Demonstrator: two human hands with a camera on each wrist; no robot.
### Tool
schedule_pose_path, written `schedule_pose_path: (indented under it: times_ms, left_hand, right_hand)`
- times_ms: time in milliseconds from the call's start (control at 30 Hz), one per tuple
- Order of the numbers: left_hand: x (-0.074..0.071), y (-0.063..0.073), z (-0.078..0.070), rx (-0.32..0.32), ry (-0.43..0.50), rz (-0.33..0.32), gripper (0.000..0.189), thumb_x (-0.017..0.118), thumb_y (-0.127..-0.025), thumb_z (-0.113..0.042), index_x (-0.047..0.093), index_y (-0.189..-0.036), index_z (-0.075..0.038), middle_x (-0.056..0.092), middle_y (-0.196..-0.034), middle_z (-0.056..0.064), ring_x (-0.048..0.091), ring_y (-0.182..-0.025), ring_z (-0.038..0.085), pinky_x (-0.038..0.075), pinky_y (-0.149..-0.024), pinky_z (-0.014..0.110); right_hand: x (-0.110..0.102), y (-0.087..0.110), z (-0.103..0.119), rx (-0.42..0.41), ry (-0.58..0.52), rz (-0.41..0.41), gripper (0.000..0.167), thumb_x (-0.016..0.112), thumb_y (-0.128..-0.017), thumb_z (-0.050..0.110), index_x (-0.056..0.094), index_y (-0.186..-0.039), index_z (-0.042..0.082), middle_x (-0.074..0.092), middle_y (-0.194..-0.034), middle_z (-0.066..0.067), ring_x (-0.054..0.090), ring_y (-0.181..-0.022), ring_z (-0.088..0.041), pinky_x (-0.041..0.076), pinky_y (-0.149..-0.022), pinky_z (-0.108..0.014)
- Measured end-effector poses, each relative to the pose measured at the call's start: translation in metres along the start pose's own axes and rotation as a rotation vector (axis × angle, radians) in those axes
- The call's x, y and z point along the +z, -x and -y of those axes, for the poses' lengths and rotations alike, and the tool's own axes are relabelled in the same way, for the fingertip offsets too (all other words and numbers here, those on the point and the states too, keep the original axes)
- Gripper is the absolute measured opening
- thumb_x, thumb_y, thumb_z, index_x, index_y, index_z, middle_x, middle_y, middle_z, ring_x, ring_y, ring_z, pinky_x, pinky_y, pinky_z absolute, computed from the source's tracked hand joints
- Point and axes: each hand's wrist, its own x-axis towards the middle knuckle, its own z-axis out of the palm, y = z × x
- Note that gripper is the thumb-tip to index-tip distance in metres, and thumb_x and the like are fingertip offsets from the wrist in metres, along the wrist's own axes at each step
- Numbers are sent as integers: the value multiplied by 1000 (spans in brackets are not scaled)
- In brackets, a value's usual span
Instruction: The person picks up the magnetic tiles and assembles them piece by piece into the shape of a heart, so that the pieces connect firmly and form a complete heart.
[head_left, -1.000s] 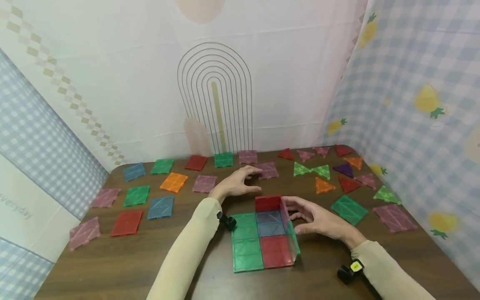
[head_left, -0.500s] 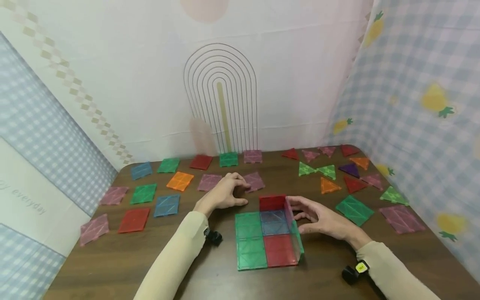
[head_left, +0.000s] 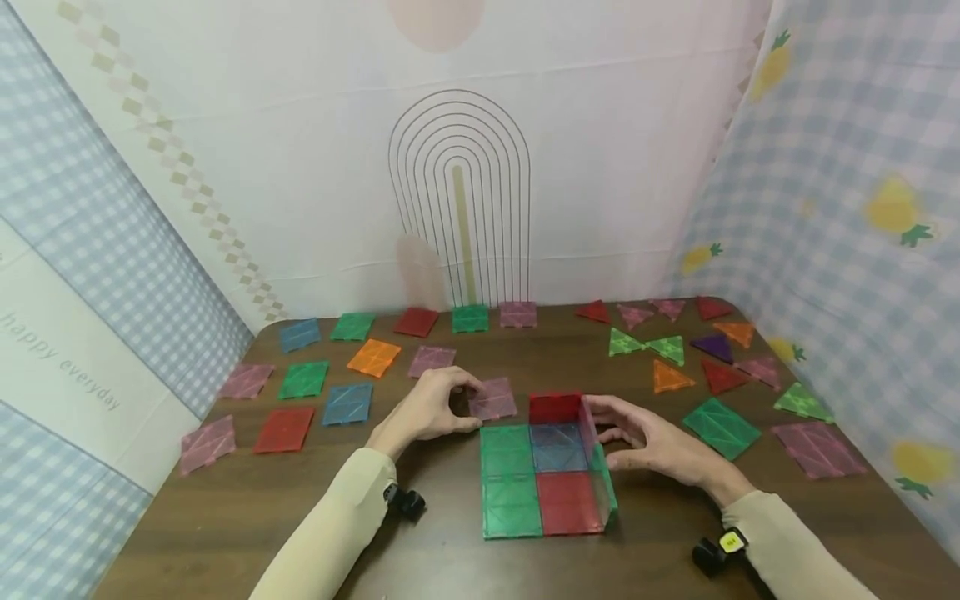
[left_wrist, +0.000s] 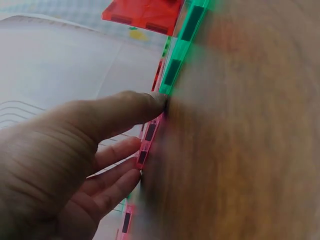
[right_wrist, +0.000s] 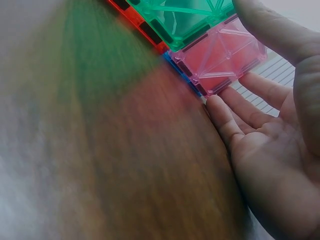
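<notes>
Translucent magnetic tiles form a flat base of two green tiles [head_left: 512, 507], one blue tile [head_left: 559, 448] and one red tile [head_left: 568, 502]. Upright along its far edge is a red tile [head_left: 555, 408]. A pink tile [right_wrist: 222, 55] and a green tile [right_wrist: 180, 20] stand along the right edge. My left hand [head_left: 426, 410] holds a flat pink tile [head_left: 493, 398] by its side, thumb and fingers at its edges, just beyond the base's far left corner. My right hand [head_left: 660, 442] rests its fingertips against the upright pink tile from outside, fingers loosely extended.
Loose square tiles lie to the left and back, among them an orange tile [head_left: 373, 357] and a red tile [head_left: 284, 430]. Several triangle tiles [head_left: 671, 377] lie at the back right, with a green square [head_left: 722, 428] and a pink square [head_left: 817, 450] nearer. Cloth hangs behind the wooden table [head_left: 225, 533].
My left hand has drawn the flat pink tile toward me and left, from the back of the table to beside the base. My right hand has stayed at the upright tiles.
</notes>
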Motion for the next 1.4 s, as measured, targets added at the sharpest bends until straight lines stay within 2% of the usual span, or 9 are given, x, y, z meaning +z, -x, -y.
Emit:
schedule_pose_path:
  times_ms: [200, 333, 500, 700, 933, 1100, 1167, 1267, 1400]
  left_hand:
    - [-1, 3, -2, 4, 118, -8, 26, 75, -107, -23, 81, -131, -14, 82, -119, -1, 75, -100, 13, 64, -90, 38]
    - [0, 1, -5, 28, 137, -48, 22, 65, -114, -21, 81, -127, -13, 82, -111, 0, 73, -92, 9, 64, -86, 38]
    - [3, -1, -7, 48, 109, -34, 14, 74, -108, -15, 77, -121, -12, 81, -103, -1, 70, -86, 7, 61, -79, 33]
    - [6, 1, -11, 29, 150, 12, 18, 81, -104, -14, 77, -121, -15, 81, -108, -3, 75, -95, 7, 64, -87, 34]
    - [5, 1, -15, 29, 174, 82, 14, 85, -100, -14, 78, -111, -17, 76, -95, -9, 67, -83, 6, 60, -78, 29]
    - [-8, 2, -9, 20, 183, 80, 36, 91, -95, -30, 79, -126, -17, 79, -113, -9, 73, -103, 10, 62, -96, 36]
    - [-17, 3, -2, 0, 196, 40, 51, 94, -91, -35, 77, -135, -16, 78, -127, -6, 73, -116, 16, 60, -106, 42]
    - [-29, 6, 12, -57, 219, -39, 71, 99, -86, -37, 71, -146, -14, 74, -142, 1, 71, -128, 29, 57, -112, 52]
    - [-38, 12, 36, -140, 169, -122, 88, 103, -81, -38, 63, -156, -15, 65, -156, 6, 62, -142, 36, 50, -118, 62]
  right_hand:
    - [1, 1, -2, 13, -6, 6, 77, 63, -110, -2, 24, -176, 5, 27, -175, -33, 54, -146, -14, 52, -115, -30]
    - [1, 2, 0, 9, -6, -3, 77, 65, -110, 0, 25, -176, 5, 27, -175, -34, 55, -145, -15, 52, -114, -29]
    - [0, 1, 1, 1, 1, -4, 77, 65, -110, -1, 26, -176, 5, 28, -175, -33, 56, -144, -17, 53, -114, -29]
    - [0, 0, 0, 3, 1, -3, 78, 66, -110, 1, 25, -176, 5, 28, -175, -34, 59, -142, -19, 53, -114, -30]
    - [0, -1, -1, -5, 2, 0, 78, 66, -109, 0, 26, -175, 4, 30, -174, -34, 59, -142, -20, 53, -114, -30]
    - [0, -1, -1, -6, 5, 2, 77, 65, -109, -2, 26, -175, 4, 30, -174, -33, 56, -144, -17, 53, -115, -30]
    - [-1, -1, 0, -2, 8, -1, 77, 64, -109, -3, 26, -176, 5, 30, -174, -33, 56, -145, -16, 53, -115, -30]
    - [-2, -1, 0, 4, 16, -5, 77, 65, -109, -1, 26, -176, 6, 30, -174, -32, 55, -145, -15, 53, -114, -30]
    - [-3, 0, -1, 7, 19, -5, 77, 65, -110, 0, 26, -176, 6, 30, -174, -32, 55, -145, -14, 53, -114, -30]
